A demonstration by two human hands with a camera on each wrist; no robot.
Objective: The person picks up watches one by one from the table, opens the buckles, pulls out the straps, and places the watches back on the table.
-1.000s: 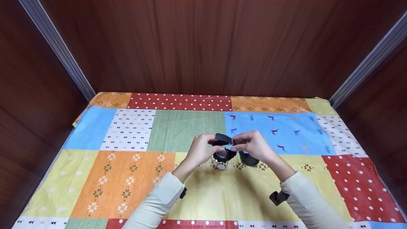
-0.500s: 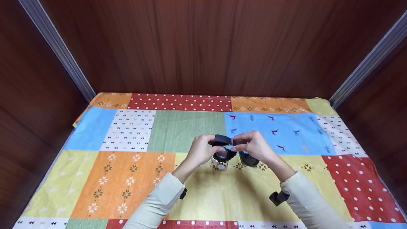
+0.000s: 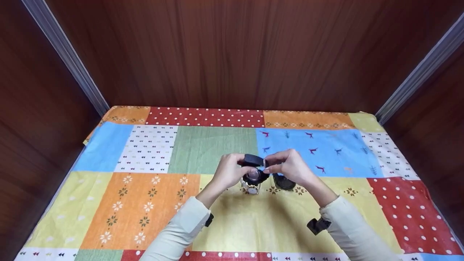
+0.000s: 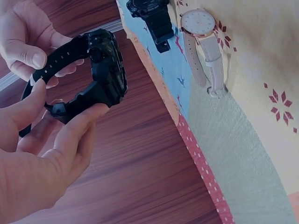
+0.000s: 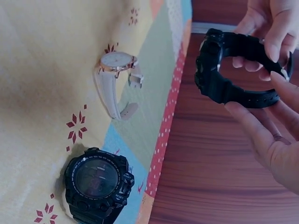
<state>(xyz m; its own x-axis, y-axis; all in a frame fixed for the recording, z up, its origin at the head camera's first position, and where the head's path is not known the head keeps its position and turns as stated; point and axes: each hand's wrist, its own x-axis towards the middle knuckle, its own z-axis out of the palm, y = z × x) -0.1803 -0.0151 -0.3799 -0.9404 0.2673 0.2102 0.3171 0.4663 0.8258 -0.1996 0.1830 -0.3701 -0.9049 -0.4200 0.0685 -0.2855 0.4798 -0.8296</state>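
Observation:
Above the tablecloth, both my hands hold a chunky black wristwatch [image 4: 112,72], its strap bent round into a loop. My left hand [image 3: 230,170] grips the strap and case side between thumb and fingers. Thumb and fingers of my right hand [image 3: 291,166] pinch the strap ends where they overlap by the buckle, which the fingers partly hide. Below lie a watch with a pale strap and rose-gold case [image 5: 108,91] and a second black digital watch [image 5: 96,179], both apart from my hands.
A patchwork-patterned tablecloth [image 3: 145,210] covers the table. Dark wood panels [image 3: 232,54] stand behind and at both sides, with metal strips [image 3: 69,58] at the corners. Black wrist cameras [image 3: 319,225] sit at my sleeves.
The held watch's strap has tipped and sunk slightly between my hands. Both hands keep nearly the same place, and the two watches on the table have not moved.

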